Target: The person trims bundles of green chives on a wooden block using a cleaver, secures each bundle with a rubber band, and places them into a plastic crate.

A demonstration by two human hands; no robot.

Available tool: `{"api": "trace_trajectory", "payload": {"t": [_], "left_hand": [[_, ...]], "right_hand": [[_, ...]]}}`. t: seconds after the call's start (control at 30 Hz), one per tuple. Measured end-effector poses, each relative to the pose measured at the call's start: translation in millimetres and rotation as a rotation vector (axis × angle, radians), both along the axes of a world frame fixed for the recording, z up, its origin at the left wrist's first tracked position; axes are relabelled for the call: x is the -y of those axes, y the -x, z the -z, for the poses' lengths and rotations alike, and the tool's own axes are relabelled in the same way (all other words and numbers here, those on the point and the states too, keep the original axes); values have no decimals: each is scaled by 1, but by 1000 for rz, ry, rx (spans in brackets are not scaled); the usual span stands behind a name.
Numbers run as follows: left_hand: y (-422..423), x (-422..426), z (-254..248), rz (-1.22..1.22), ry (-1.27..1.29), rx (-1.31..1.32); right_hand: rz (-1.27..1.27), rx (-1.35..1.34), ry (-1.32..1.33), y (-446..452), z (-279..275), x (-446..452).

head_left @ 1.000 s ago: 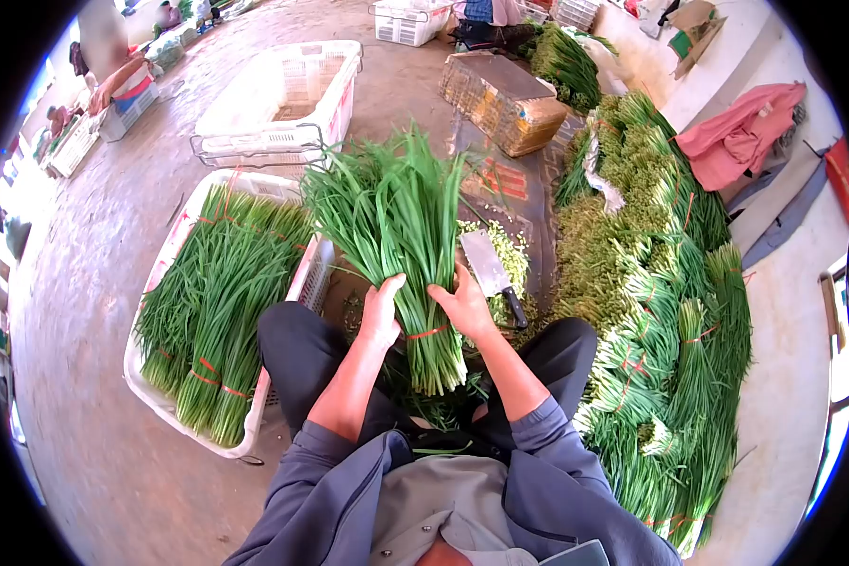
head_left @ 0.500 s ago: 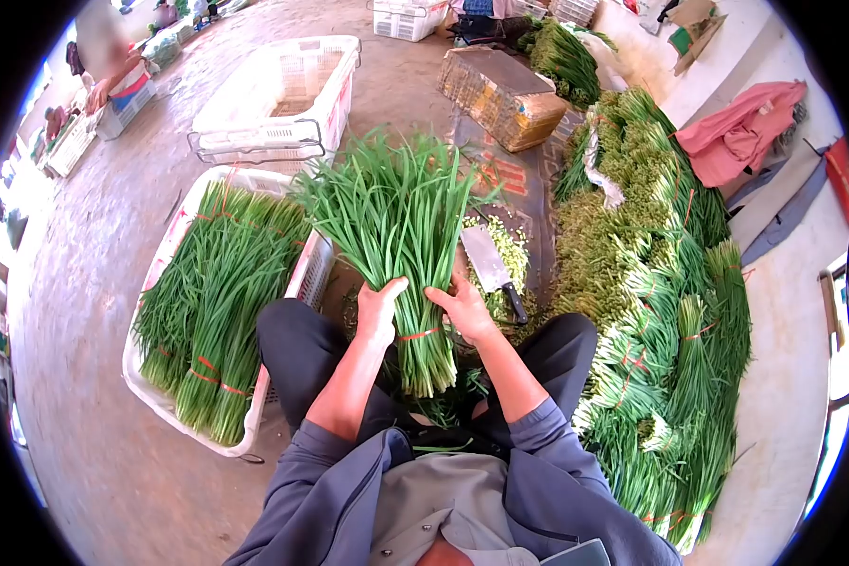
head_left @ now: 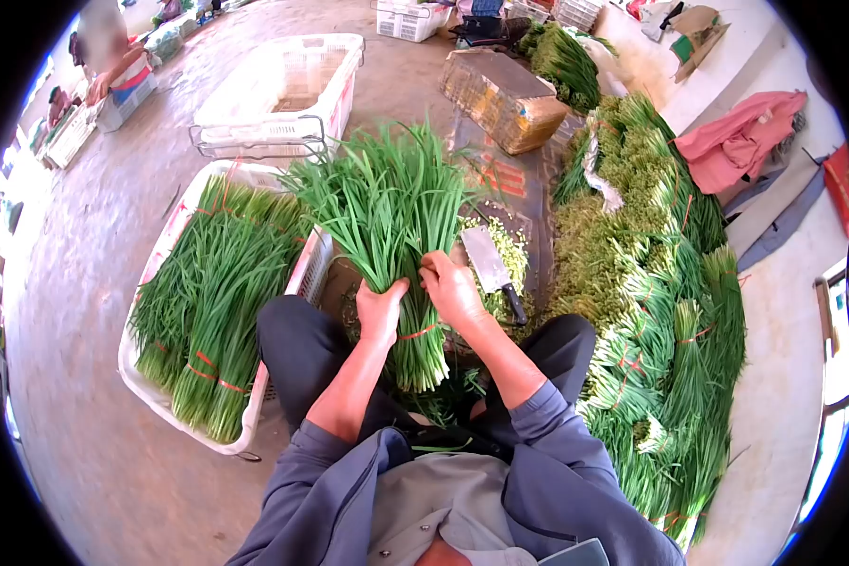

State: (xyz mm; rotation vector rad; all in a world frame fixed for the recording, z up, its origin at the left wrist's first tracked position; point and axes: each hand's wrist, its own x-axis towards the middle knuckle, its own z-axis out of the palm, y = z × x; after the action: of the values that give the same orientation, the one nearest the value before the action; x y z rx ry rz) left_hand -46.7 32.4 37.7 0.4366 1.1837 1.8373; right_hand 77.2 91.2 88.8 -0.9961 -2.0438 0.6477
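A bundle of long green stalks stands upright between my knees, leafy tips away from me and a red band round its pale lower part. My left hand is wrapped round its left side, just above the band. On the right side, my right hand is closed with fingertips pinched at the stalks; whether it holds one leaf or several is too small to tell. A cleaver with a black handle lies right of the bundle, on chopped pale stalk pieces.
At the left, a white crate holds banded bundles; another white crate stands behind it. A taped box sits beyond the cleaver. Heaped greens line the right side, beside a wall with a pink garment. People sit far back left.
My right hand has shifted from lying along the bundle with its thumb on the front to a pinch higher at the stalks. The bundle has moved slightly left.
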Motion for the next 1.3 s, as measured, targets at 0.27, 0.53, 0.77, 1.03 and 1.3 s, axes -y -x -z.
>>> {"api": "trace_trajectory", "payload": {"t": [0.27, 0.53, 0.77, 1.03, 1.3], "left_hand": [[-5, 0, -6, 37, -8, 54], [-5, 3, -4, 80, 5, -108], [-8, 2, -3, 98, -12, -102], [-10, 7, -5, 160, 20, -141], [-8, 5, 8, 137, 66, -157]], "right_hand": [[11, 171, 90, -1, -26, -6], [-96, 73, 560, -5, -54, -19], [-122, 134, 593, -15, -59, -22], [-118, 107, 572, -26, -56, -21], [-60, -452, 782, -33, -52, -32]]}}
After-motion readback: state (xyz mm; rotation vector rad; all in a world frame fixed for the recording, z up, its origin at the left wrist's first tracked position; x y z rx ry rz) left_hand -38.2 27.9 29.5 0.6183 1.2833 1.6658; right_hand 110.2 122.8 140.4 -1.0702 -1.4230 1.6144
